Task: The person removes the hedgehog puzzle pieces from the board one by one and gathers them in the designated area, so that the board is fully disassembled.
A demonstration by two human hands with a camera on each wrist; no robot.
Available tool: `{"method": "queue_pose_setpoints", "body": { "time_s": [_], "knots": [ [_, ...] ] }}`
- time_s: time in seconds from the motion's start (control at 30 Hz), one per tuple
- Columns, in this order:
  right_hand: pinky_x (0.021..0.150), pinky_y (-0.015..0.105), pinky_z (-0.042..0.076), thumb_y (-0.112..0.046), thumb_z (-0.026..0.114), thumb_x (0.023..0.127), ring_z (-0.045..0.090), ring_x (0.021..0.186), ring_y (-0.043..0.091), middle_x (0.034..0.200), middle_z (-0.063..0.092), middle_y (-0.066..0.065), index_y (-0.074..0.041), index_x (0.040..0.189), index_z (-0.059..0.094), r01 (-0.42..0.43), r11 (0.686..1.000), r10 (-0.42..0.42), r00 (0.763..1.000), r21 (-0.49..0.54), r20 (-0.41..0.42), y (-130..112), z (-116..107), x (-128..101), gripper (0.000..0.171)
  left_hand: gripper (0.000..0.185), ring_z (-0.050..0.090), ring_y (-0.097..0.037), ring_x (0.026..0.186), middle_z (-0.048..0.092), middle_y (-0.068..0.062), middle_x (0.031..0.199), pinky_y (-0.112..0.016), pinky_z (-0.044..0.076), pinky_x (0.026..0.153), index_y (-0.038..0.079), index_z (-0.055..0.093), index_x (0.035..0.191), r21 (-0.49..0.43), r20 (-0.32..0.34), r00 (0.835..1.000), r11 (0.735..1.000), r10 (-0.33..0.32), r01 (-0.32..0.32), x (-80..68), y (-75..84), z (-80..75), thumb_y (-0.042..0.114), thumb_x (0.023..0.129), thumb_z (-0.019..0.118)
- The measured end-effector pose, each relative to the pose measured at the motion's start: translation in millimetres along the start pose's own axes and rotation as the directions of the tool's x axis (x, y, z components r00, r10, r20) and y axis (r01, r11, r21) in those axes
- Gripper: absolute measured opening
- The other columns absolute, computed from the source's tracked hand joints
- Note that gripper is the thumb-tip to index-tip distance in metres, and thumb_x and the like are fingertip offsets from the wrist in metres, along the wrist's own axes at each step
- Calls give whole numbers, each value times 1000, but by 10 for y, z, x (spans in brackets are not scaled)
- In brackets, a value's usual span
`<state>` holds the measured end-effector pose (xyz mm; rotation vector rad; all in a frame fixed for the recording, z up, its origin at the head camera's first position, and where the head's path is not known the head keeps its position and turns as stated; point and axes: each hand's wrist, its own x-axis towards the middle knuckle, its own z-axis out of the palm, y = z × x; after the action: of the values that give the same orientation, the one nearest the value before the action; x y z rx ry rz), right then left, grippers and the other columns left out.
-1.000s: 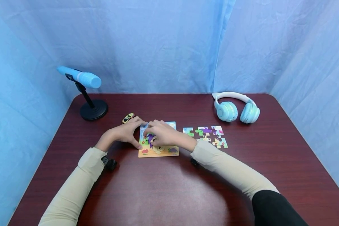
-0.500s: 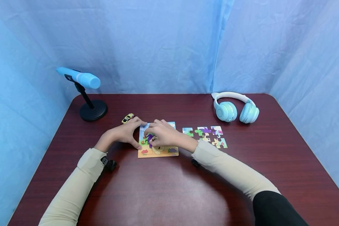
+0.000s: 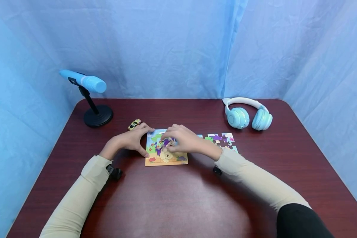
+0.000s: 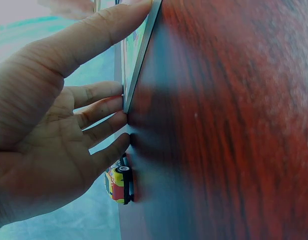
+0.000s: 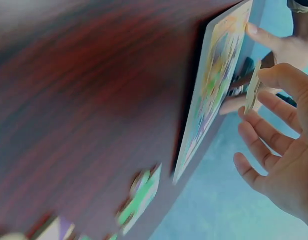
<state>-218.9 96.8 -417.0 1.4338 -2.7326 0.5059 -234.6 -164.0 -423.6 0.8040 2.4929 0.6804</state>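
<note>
Left hand (image 3: 133, 138), spread wide, spans the left edge of the puzzle board (image 3: 166, 163), apparently to steady it, while the right hand (image 3: 186, 140) pinches a puzzle piece (image 5: 252, 90) above.

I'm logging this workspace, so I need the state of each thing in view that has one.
Puzzle board: flat on the table, left hand touching its left edge.
Held puzzle piece: raised off the board, pinched by the right hand.
Loose puzzle pieces: flat, picture side up, partly hidden.
Toy car: upright on its wheels.
Microphone: mounted, tilted; power unclear.
Microphone stand: upright.
Over-ear headphones: unfolded; power unclear.
</note>
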Motion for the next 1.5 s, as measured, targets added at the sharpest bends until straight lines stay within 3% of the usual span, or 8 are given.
{"method": "queue_pose_setpoints", "body": {
  "time_s": [0.33, 0.57, 0.77, 1.0, 1.5],
  "knots": [
    [80, 35, 49, -21, 79, 87, 58, 94, 21, 107, 72, 2, -15, 115, 76, -58, 997, 59, 998, 53, -11, 241, -227, -504, 29, 103, 38, -34, 135, 39, -17, 145, -54, 41, 114, 2, 37, 156, 6, -10, 1000, 1000, -13, 13, -6, 15, 5, 32, 75, 92],
    [81, 35, 50, -18, 79, 87, 61, 95, 22, 107, 73, 1, -14, 111, 76, -55, 997, 56, 998, 46, -33, 323, -310, -842, 25, 102, 38, -34, 134, 40, -17, 145, -53, 42, 113, 2, 37, 155, 8, -13, 1000, 1000, -16, 16, -5, 20, 15, 32, 75, 92],
    [79, 35, 51, -18, 80, 86, 58, 92, 21, 103, 71, 0, -14, 111, 76, -104, 993, 103, 994, 52, 22, 341, -348, -1048, 25, 102, 38, -34, 134, 41, -17, 144, -53, 42, 113, 1, 37, 155, 12, -15, 1000, 1000, -14, 14, -3, 20, 17, 32, 75, 92],
    [85, 36, 52, -17, 81, 85, 58, 99, 17, 105, 70, -1, -14, 111, 75, -119, 991, 116, 992, 64, 43, 364, -306, -1170, 27, 103, 39, -34, 133, 41, -17, 145, -55, 42, 113, 1, 37, 155, 34, -13, 1000, 999, -6, 6, 9, 11, 11, 34, 75, 92],
    [84, 34, 51, -14, 81, 84, 57, 96, 15, 103, 67, -1, -15, 109, 75, -86, 996, 83, 994, 37, 69, 404, -197, -1176, 26, 102, 38, -34, 134, 41, -17, 146, -54, 43, 113, 2, 38, 155, 42, -15, 1000, 999, -10, 11, 8, 8, 11, 34, 75, 91]
  ]
}}
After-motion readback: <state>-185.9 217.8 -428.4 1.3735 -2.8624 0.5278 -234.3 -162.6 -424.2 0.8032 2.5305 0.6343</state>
